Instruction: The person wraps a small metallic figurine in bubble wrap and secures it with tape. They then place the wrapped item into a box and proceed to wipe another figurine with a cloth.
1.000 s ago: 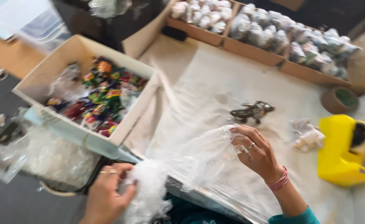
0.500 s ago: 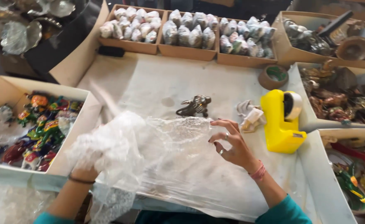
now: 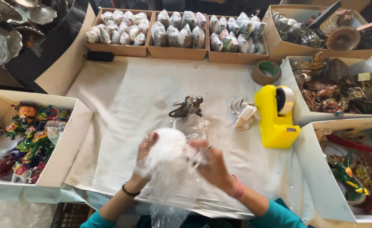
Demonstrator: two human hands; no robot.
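Both hands are wrapped round a bunched-up wad of clear plastic wrap (image 3: pixel 169 162), left hand (image 3: pixel 145 158) at its 9 o'clock, right hand (image 3: pixel 209 162) at 3 o'clock, fingers curled into it. At 12 o'clock from the wad sits a small dark metal animal figurine (image 3: pixel 188 106) on the white cloth-covered table (image 3: pixel 122 93). Chunky yellow tape dispenser (image 3: pixel 276 116) at 2 o'clock.

Three brown boxes (image 3: pixel 177 51) of wrapped bundles (image 3: pixel 176 30)

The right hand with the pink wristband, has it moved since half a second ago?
Yes. The right hand has come in toward the person, farther from the small metal figurine, onto the clear plastic wrap.
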